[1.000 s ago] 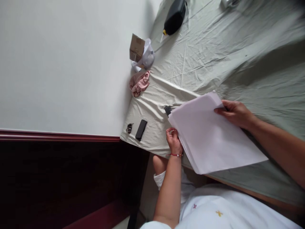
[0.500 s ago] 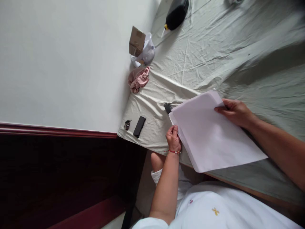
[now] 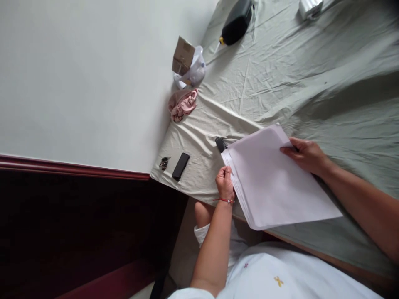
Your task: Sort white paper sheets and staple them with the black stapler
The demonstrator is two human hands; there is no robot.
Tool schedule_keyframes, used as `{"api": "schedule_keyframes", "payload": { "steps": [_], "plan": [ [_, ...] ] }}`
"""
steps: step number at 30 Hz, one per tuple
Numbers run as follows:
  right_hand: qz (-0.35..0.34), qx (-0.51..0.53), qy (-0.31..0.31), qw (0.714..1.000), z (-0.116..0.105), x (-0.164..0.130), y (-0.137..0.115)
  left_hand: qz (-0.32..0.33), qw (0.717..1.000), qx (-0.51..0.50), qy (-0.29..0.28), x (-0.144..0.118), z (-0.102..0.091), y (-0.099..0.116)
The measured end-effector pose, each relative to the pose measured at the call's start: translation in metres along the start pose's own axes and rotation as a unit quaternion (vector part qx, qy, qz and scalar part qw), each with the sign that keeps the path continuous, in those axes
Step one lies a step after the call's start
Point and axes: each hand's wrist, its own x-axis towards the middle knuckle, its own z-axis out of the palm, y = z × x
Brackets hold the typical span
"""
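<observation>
Squaring step: left hand pinched the paper stack at its near corner; right hand gripped the far edge. Next move needs edges aligned on the sheet.

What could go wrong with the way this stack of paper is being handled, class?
1. The paper stack overhangs the table edge near the person's body; if it slips, sheets may slide off.
2. The left hand pinches only a fanned corner, so the sheets could splay further.
3. A small dark object lies partly beneath the stack's far corner and could be pushed or keep the paper from lying flat.
</observation>
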Motion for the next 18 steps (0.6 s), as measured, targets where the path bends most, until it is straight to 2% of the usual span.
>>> {"api": "schedule_keyframes", "payload": {
  "steps": [8, 13, 18],
  "plan": [
    [0.009, 0.035, 0.009, 0.999, 0.0001, 0.0002, 0.0015, 0.023, 0.999, 0.024, -0.021, -0.0049, -0.0024, 0.0014],
    [0.005, 0.065, 0.024, 0.998, 0.0051, 0.0015, 0.0078, 0.036, 0.998, 0.057, -0.012, -0.0058, -0.0028, 0.0003],
    [0.006, 0.046, 0.053, 0.998, 0.0074, -0.0002, 0.0090, 0.064, 0.994, 0.083, 0.004, -0.0069, -0.0026, -0.0034]
  ]
}}
